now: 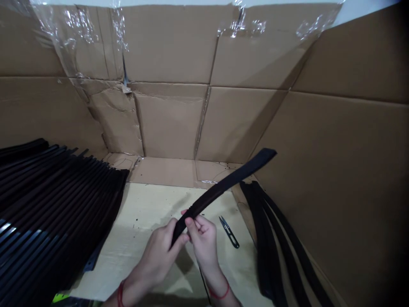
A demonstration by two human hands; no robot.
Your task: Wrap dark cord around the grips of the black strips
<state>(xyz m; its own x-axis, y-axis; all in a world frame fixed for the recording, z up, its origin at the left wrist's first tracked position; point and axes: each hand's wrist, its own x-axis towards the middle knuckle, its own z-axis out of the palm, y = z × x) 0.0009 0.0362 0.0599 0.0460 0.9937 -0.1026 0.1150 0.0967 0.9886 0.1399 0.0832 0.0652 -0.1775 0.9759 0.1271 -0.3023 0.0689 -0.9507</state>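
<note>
Bare left hand (159,251) and bare right hand (204,241) grip the near end of a long, flat, black, fabric-like strip (211,194) above the pale-yellow flat board (111,264). Judged risk: a sideways slip of the right hand could meet black, pointed metal snips (227,228) lying beside it.

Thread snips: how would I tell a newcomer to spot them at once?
Before the back cardboard wall lies a pale work surface. On it, between the right hand and the curved black strips on the right, lie the thread snips, tips toward that wall. Unlike those long strips, they are short, with two pointed blades and a slotted black handle.
</note>
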